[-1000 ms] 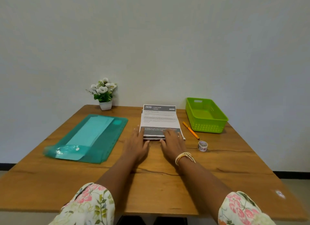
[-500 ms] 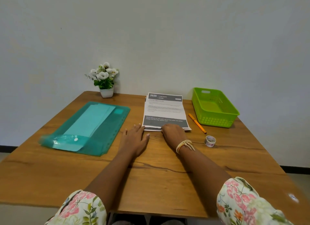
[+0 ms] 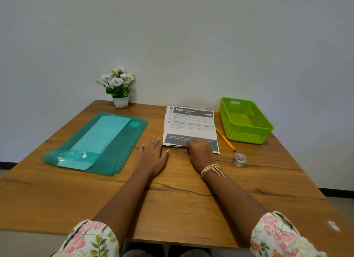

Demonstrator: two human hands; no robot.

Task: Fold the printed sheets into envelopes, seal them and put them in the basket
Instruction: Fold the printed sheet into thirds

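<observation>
White printed sheets (image 3: 189, 126) lie in a small stack at the middle of the wooden table (image 3: 172, 208), straight ahead of you, with their long axis running away from you toward the wall. Your right hand (image 3: 201, 154) rests on the near edge of the stack, on the grey band at the bottom of the top sheet. Its fingers look curled over this edge, but you cannot tell from here if they pinch the paper or only press on it. Your left hand (image 3: 152, 157) lies flat on the wood just beside the near left corner of the stack, fingers straight, holding nothing. So the right hand is the nearer one to begin, and I judge the first fold will go from the near edge away from you, along the long axis.

The green basket (image 3: 246, 120) stands to the right of the sheets, apart from them, with an orange pen (image 3: 225, 139) between. The roll of tape (image 3: 239, 159) for sealing is near your right wrist. A teal folder (image 3: 99, 143) lies to your left, and a flower pot (image 3: 120, 88) stands by the wall.

Compared with one second ago, both hands have slid back toward you: then they covered the bottom band of the sheet, now only the right one touches it. Nothing else on the table has moved.
</observation>
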